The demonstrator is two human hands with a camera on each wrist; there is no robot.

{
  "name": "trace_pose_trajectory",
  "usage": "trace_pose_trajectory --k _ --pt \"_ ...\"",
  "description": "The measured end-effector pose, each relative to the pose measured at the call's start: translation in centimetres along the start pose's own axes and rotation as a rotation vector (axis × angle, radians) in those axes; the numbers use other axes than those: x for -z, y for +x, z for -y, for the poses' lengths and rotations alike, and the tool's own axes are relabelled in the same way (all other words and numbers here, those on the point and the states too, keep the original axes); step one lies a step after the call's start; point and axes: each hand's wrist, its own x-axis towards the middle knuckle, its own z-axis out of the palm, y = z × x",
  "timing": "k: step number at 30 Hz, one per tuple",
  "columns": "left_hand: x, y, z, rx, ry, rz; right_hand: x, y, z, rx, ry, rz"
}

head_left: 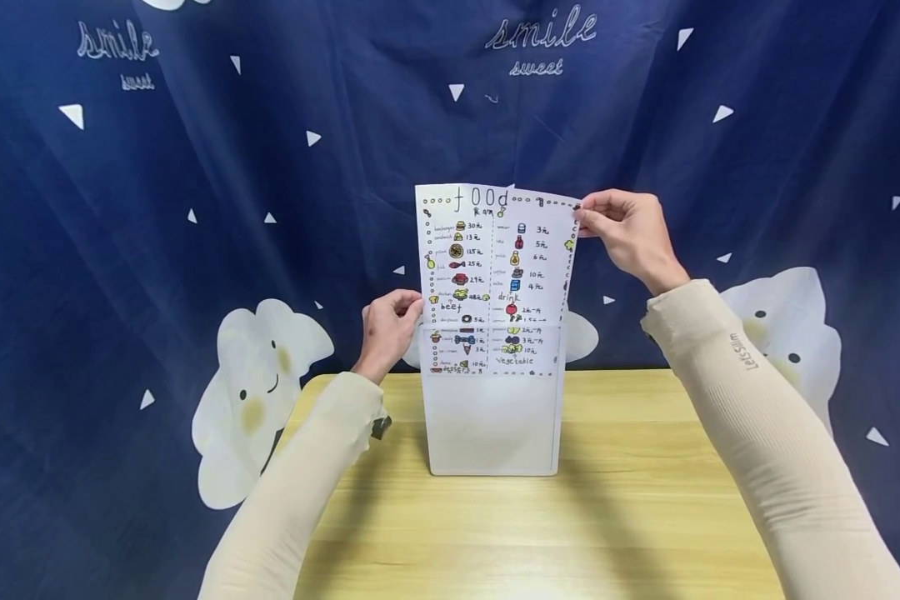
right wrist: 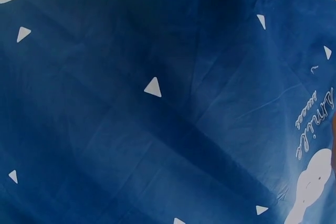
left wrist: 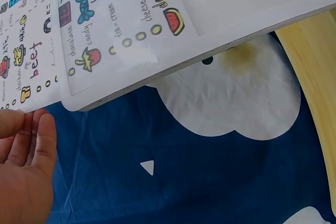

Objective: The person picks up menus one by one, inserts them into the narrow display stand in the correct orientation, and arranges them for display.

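A hand-drawn paper menu point(head_left: 528, 267) headed "food", with coloured food pictures and prices, stands upright in the head view. Its lower part lies inside a clear sign holder point(head_left: 491, 429), whose bottom half shows blank. My left hand point(head_left: 390, 329) pinches the menu's left edge just above the holder's top. In the left wrist view the left hand point(left wrist: 29, 156) is at the paper's edge beside the holder's corner point(left wrist: 79, 100). With thumb and forefinger, my right hand point(head_left: 626, 229) pinches the menu's upper right corner. Only a sliver of that hand shows in the right wrist view.
The holder stands on a light wooden table point(head_left: 630, 500). Behind hangs a dark blue curtain point(head_left: 375, 100) printed with white clouds, triangles and "smile" lettering; it fills most of the right wrist view.
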Motion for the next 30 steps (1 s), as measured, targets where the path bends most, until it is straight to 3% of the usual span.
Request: trace_pose_trajectory --k 30 --pt "0.2 0.2 -0.1 -0.001 0.004 -0.006 -0.2 -0.9 -1.5 -0.034 -0.107 0.056"
